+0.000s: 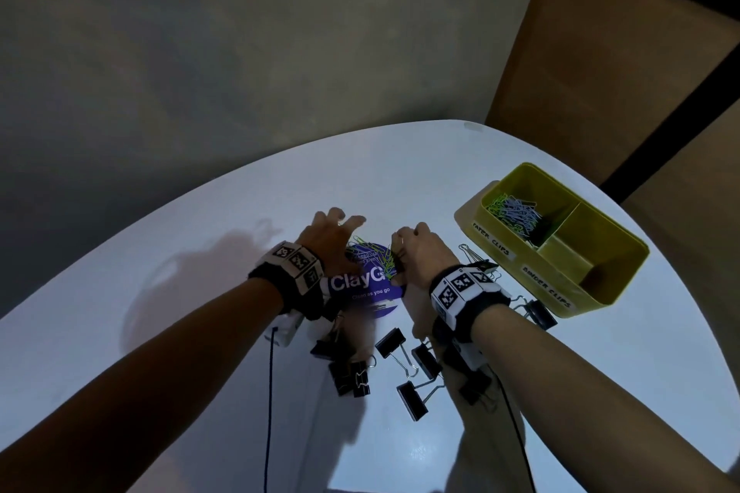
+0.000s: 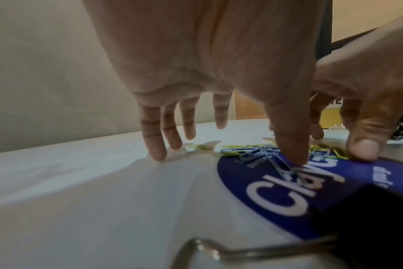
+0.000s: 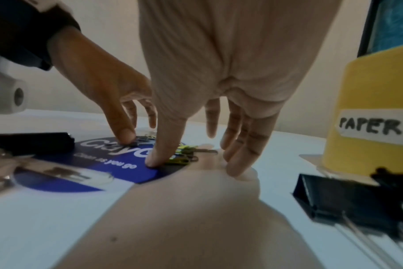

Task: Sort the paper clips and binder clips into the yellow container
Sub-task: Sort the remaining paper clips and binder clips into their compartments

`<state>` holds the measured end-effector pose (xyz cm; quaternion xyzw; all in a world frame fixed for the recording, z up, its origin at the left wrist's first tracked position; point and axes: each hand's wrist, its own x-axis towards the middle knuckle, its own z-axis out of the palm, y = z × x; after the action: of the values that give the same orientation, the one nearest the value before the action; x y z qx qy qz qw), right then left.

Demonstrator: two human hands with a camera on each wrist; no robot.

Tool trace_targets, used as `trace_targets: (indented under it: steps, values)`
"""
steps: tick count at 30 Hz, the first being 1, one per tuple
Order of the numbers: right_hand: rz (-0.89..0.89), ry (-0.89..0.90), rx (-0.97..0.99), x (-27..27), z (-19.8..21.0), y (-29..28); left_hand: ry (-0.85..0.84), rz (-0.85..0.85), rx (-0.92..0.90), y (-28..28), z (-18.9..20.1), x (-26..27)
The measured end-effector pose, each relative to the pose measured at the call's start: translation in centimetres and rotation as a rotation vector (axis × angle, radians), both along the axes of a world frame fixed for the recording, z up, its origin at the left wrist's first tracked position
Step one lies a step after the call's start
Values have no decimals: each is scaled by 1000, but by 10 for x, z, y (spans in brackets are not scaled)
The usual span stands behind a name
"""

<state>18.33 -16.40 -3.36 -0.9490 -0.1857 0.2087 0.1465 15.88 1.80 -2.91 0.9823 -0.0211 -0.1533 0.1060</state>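
- My left hand (image 1: 328, 240) is spread, fingers straight and fanned, with the thumb tip pressed onto the loose paper clips (image 2: 262, 156) in the middle of the left wrist view.
- My right hand (image 1: 416, 252) is fingers-down just right of it; its thumb presses at the pile's near edge, while the other fingers touch the white surface (image 1: 200, 272). I cannot tell whether any clip is actually pinched yet.
- The clips lie between my two hands, on the upper rim of a round blue sticker (image 1: 368, 288) at the centre of the head view.
- To do this well, I judge I should rake both hands inward, bunching the thin wires into one heap before lifting; they lie flat and could slip under my fingertips.
- The yellow container (image 1: 600, 292) stands at the right of the head view, near my right hand; its upper compartment, labelled for paper clips, already holds some.
- Black binder clips (image 1: 390, 342) lie scattered lower in that frame, below my wrists, not yet sorted.
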Motion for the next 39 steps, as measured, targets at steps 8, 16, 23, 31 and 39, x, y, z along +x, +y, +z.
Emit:
trace_targets:
  steps: [8,16,23,31,39]
  values:
    - [108,10,-72,12,5,7,88,-76,22,-33,-6,-2]
    - [218,-13,-138,13,11,9,23,-85,22,-54,-4,2]
    - [197,-32,-75,16,11,-3,31,-135,146,-34,0,5]
    - [-23,-81,280,23,26,-28,-13,11,-148,-18,5,13]
    - [-431,-141,701,36,76,-85,-25,222,-756,-46,61,45]
